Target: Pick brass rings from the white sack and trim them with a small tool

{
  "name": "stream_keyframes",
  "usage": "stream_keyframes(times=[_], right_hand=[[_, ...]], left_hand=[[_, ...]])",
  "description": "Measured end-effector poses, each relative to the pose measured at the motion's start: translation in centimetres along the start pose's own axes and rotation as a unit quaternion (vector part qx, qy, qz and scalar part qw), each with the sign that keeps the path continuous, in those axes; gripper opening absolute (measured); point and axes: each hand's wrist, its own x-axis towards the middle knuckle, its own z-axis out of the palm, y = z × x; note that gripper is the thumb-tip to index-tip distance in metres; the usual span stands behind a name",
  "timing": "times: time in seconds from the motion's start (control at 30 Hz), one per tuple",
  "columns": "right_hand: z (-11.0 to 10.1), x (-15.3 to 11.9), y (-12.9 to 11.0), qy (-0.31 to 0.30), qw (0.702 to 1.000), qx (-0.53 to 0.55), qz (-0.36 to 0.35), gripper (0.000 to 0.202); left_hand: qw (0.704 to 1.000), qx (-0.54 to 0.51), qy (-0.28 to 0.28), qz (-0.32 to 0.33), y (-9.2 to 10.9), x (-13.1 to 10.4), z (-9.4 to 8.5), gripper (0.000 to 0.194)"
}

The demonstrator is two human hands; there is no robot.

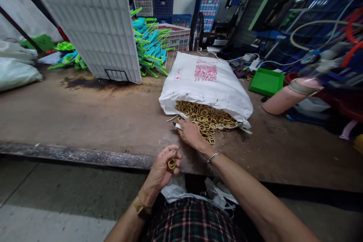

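A white woven sack [207, 79] with red print lies on its side on the table, its mouth facing me. Gold-coloured metal rings [211, 119] fill the opening and spill onto the wood. My left hand [164, 166], low over the table's front edge, is curled around a few of these rings [171, 164]. At the left side of the sack's mouth, my right hand [189, 132] is closed on a small white object with a dark tip [177, 125], whose kind I cannot make out. That hand is right beside the spilled rings, and its fingertips are partly hidden.
A white ribbed panel [93, 22] stands upright on the wooden table [85, 121]. Behind it are piled green and blue plastic pieces [153, 45]. On the right stand a green tray [266, 82] and a pink cylinder [292, 94]. White bags [17, 73] lie at far left.
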Motion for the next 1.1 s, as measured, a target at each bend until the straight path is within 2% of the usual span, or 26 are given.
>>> stream_keyframes(times=[0.17, 0.33, 0.5, 0.6, 0.73, 0.9, 1.1], right_hand=[[0.2, 0.4, 0.3, -0.010, 1.000, 0.012, 0.011, 0.028], [0.2, 0.2, 0.3, 0.005, 1.000, 0.026, 0.003, 0.029], [0.1, -1.1, 0.2, 0.019, 0.998, 0.056, -0.028, 0.025], [0.5, -2.5, 0.4, 0.057, 0.990, 0.118, -0.049, 0.018], [0.9, -4.9, 0.7, 0.101, 0.962, 0.247, -0.049, 0.012], [1.0, -7.6, 1.0, 0.110, 0.931, 0.348, -0.015, 0.015], [1.3, -8.9, 1.1, 0.103, 0.927, 0.361, -0.007, 0.014]], left_hand=[[1.000, -0.025, 0.006, -0.002, 0.2, 0.3, -0.1, 0.025], [0.999, -0.030, 0.004, -0.011, 0.3, 0.4, -0.2, 0.025], [0.999, -0.032, 0.018, -0.003, 0.5, 0.4, -0.3, 0.028], [0.999, -0.025, 0.032, 0.009, 0.3, 0.5, -0.1, 0.030], [0.997, 0.029, 0.062, 0.039, -0.2, 0.6, 0.7, 0.036], [0.986, 0.130, 0.093, 0.051, -1.0, 0.8, 1.5, 0.046], [0.967, 0.241, 0.046, 0.064, -1.7, 0.9, 1.5, 0.038]])
